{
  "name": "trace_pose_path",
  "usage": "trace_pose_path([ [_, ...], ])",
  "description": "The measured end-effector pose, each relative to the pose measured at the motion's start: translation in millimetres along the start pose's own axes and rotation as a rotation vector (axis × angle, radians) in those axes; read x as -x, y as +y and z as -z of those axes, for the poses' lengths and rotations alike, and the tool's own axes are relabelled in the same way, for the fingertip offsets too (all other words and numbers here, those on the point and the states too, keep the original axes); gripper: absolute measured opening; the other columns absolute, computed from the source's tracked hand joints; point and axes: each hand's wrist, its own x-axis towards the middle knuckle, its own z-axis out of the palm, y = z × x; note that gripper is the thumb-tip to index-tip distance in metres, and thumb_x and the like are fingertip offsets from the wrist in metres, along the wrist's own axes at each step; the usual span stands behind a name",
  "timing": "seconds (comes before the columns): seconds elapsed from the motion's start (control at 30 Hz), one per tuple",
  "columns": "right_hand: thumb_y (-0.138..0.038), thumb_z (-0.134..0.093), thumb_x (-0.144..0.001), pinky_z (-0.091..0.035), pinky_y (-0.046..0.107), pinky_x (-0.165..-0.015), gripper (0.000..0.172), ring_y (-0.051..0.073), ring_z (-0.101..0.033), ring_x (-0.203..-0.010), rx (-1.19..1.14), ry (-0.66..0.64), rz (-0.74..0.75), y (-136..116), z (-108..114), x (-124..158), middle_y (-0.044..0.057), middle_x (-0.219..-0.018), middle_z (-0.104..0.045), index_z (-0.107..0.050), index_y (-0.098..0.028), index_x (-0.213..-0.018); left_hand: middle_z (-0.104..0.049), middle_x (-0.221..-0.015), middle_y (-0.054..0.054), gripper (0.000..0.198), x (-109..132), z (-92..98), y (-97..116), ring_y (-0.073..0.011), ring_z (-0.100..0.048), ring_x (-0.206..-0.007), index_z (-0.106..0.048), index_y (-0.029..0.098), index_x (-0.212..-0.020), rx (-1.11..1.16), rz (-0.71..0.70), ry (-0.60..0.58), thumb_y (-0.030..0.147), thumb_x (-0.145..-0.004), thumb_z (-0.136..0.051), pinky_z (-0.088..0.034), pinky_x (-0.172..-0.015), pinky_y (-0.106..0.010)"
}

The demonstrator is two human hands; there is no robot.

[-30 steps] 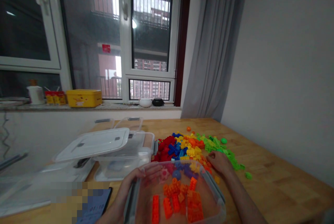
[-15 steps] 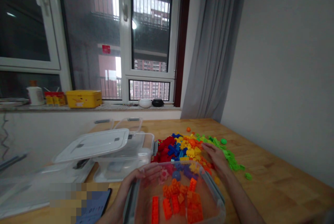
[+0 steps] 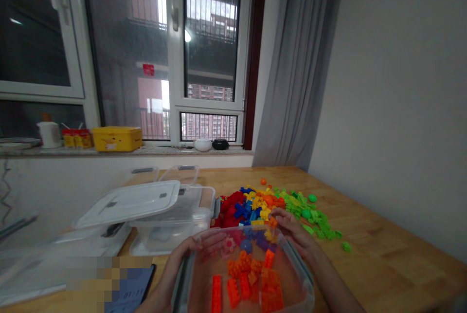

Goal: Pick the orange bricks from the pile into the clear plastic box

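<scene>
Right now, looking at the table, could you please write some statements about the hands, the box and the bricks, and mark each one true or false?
1. The left hand grips the near-left wall of the clear box. True.
2. The bricks inside that box are mostly green. False: they are mostly orange bricks, with a few purple and pink ones at the far end.
3. The right hand is at the box's far right corner, beside the loose pile of bricks. True.
4. The green bricks lie on the left end of the pile. False: they are on the right end.
5. A white lid rests tilted on another clear container. True.
</scene>
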Motion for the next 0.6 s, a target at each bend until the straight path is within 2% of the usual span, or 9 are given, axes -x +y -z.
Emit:
trace_pose_path([
  [0.1, -0.034, -0.085, -0.065, -0.044, 0.019, -0.058, 0.034, 0.008, -0.055, -0.062, 0.068, -0.072, 0.003, 2.4, 1.1, -0.1, -0.001, -0.085, -0.066, -0.072, -0.022, -0.094, -0.073, -0.123, -0.013, 0.051, -0.6, 1.5, 0.0, -0.0300, -0.054, -0.131, -0.067, 0.009, -0.119, 0.017, 0.014, 0.009, 0.010, -0.073, -0.043, -0.021, -0.121, -0.046],
  [0.3, -0.039, -0.087, -0.060, -0.045, 0.020, -0.059, 0.037, 0.011, -0.058, -0.067, 0.145, -0.062, 0.026, -0.8, -2.5, 0.4, 0.001, -0.086, -0.068, -0.072, -0.021, -0.090, -0.072, -0.126, -0.011, 0.050, 0.6, 2.7, -0.5, -0.0292, -0.053, -0.132, -0.067, 0.011, -0.120, -0.006, -0.004, 0.032, 0.011, -0.075, -0.045, -0.023, -0.120, -0.045],
  [0.47, -0.033, -0.086, -0.062, -0.047, 0.023, -0.066, 0.032, 0.014, -0.062, -0.075, 0.138, -0.093, 0.022, -4.2, -7.3, 3.6, 0.002, -0.087, -0.071, -0.072, -0.022, -0.089, -0.073, -0.124, -0.012, 0.049, 0.8, -0.2, 0.0, -0.0299, -0.056, -0.129, -0.067, 0.010, -0.119, -0.013, 0.005, 0.023, 0.012, -0.075, -0.044, -0.023, -0.120, -0.045],
  [0.53, -0.032, -0.086, -0.062, -0.046, 0.022, -0.064, 0.032, 0.013, -0.061, -0.073, 0.118, -0.091, 0.013, -5.0, -7.6, 4.4, 0.002, -0.088, -0.071, -0.072, -0.022, -0.090, -0.072, -0.125, -0.012, 0.049, 1.0, -4.4, 0.7, -0.0299, -0.055, -0.129, -0.068, 0.010, -0.118, -0.006, 0.004, 0.010, 0.012, -0.076, -0.044, -0.024, -0.120, -0.045],
  [0.6, -0.033, -0.085, -0.064, -0.042, 0.019, -0.057, 0.032, 0.008, -0.055, -0.061, 0.097, -0.036, 0.030, -6.3, -5.0, 3.0, 0.000, -0.084, -0.070, -0.072, -0.022, -0.090, -0.073, -0.123, -0.014, 0.048, 1.2, -7.8, 1.4, -0.0316, -0.057, -0.128, -0.069, 0.009, -0.115, -0.019, 0.002, -0.008, 0.012, -0.074, -0.045, -0.026, -0.118, -0.046],
])
